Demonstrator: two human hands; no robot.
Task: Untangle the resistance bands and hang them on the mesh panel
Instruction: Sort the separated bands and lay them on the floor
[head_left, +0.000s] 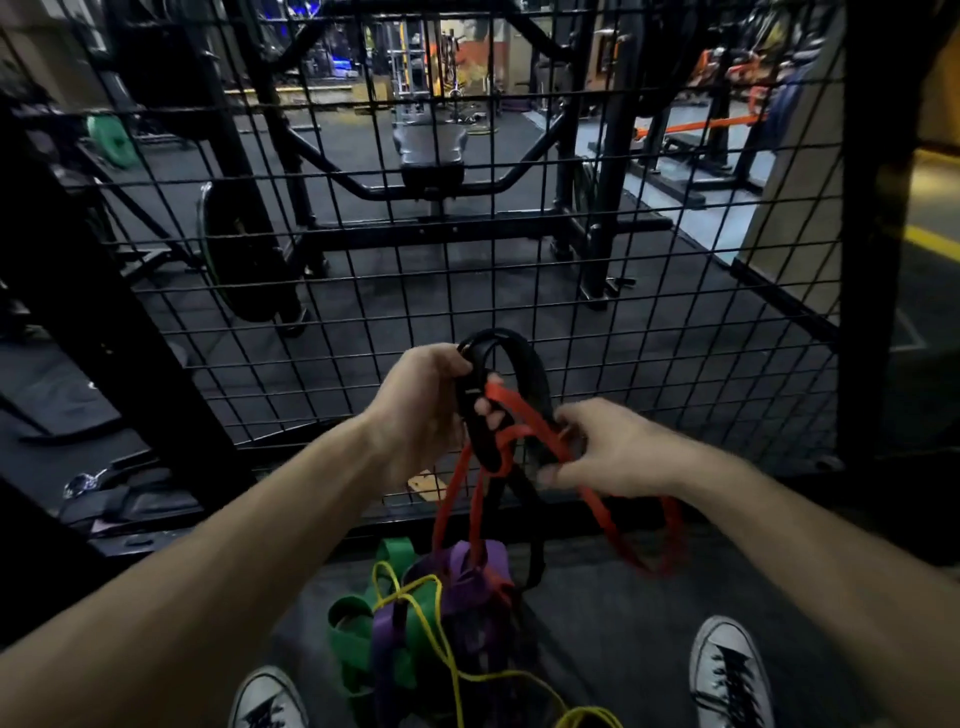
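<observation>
A tangle of resistance bands hangs in front of me. My left hand grips the wide black band, whose loop arches above my fingers. My right hand pinches the thin red band, which winds around the black one and loops down to the right. Below, the purple band, green band and thin yellow band hang knotted together down to the floor. The black wire mesh panel stands upright right behind the bands.
My two white-toed sneakers stand on the grey floor either side of the bands. Behind the mesh are a black weight rack, a plate-loaded bar and gym machines. A thick black post frames the panel's right side.
</observation>
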